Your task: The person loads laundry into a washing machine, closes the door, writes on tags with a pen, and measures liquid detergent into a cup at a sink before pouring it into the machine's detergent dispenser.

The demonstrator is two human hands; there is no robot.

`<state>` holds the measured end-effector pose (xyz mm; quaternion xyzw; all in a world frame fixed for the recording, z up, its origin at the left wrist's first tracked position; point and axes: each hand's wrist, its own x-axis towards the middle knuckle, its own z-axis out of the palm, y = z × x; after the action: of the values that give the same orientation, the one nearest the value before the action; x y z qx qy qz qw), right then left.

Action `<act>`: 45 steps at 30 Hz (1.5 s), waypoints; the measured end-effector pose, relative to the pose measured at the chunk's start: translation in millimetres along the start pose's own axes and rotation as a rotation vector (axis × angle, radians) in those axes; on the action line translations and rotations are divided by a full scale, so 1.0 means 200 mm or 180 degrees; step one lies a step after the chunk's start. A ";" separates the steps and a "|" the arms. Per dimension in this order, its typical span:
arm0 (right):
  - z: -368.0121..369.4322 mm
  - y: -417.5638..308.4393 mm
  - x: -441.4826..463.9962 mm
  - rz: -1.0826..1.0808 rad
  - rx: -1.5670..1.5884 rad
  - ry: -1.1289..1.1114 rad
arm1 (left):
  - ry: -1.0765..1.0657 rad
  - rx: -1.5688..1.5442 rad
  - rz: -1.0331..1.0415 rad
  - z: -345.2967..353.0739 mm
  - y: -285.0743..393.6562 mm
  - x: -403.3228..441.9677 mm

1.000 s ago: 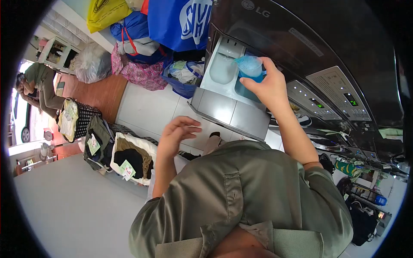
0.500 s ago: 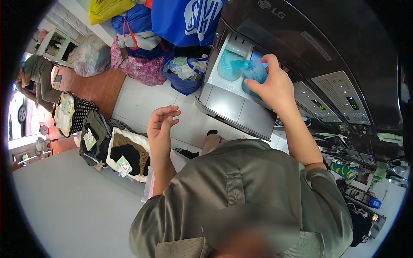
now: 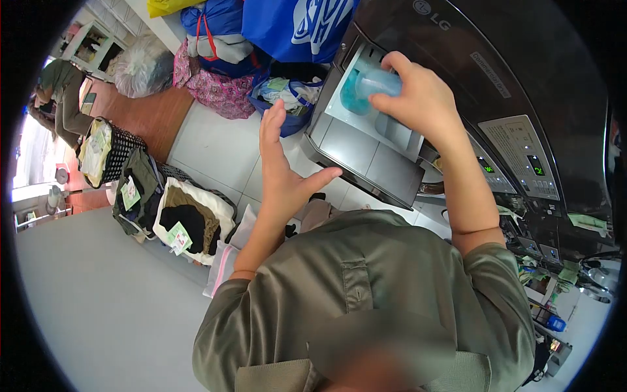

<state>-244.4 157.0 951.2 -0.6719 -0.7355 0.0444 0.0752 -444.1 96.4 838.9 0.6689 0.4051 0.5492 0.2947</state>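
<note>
My right hand (image 3: 426,103) grips a translucent cup (image 3: 380,83) with a bluish tint, thumb and fingers around it. It is tipped over toward the left side of the pulled-out detergent drawer (image 3: 349,121). Blue liquid (image 3: 354,99) lies in the drawer's left compartment, below the cup's mouth. To the right, a grey compartment (image 3: 397,132) is partly covered by my hand. My left hand (image 3: 285,179) is raised in front of the drawer's shiny front (image 3: 366,160), thumb and fingers apart, holding nothing.
The dark LG machine (image 3: 450,59) with lit control panels (image 3: 532,157) stands at right. Blue bags (image 3: 297,29) and a pink patterned bundle (image 3: 222,91) sit on the tiled floor. Laundry baskets (image 3: 117,157) stand at left. Another person (image 3: 65,98) bends over farther back.
The cup has tipped over further toward the left compartment. My left hand has moved right and upward, its thumb and fingers spreading. The whole view has shifted slightly.
</note>
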 end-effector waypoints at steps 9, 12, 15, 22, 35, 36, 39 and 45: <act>-0.05 -0.03 0.05 -0.0105 0.0053 0.0054 | 0.0141 0.0019 -0.0147 0.00 0.00 -0.02; -0.04 -0.02 0.06 -0.0133 0.0050 0.0100 | 0.0145 0.0033 -0.0151 0.01 0.00 -0.03; -0.05 -0.04 0.06 -0.0125 0.0050 0.0059 | 0.0142 0.0029 -0.0182 0.01 0.00 -0.02; 0.04 -0.06 0.02 -0.0276 -0.0287 -0.0002 | 0.0158 -0.0015 -0.0215 0.02 0.00 -0.02; 0.16 0.11 -0.10 0.0079 0.1146 0.0780 | 0.0171 -0.0160 -0.0199 0.03 0.00 -0.02; 0.18 0.13 -0.11 0.0096 0.1156 0.0782 | 0.0164 -0.0179 -0.0209 0.03 -0.01 -0.02; 0.22 0.16 -0.14 0.0695 0.2138 0.0601 | 0.0124 -0.0199 -0.0244 0.04 0.00 -0.03; 0.25 0.14 -0.15 0.0730 0.3312 0.1003 | 0.0031 -0.0098 -0.0280 0.03 0.02 -0.01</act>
<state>-223.2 132.2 896.6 -0.6204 -0.5186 0.3086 0.5009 -438.1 92.3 839.2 0.6432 0.4271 0.5451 0.3267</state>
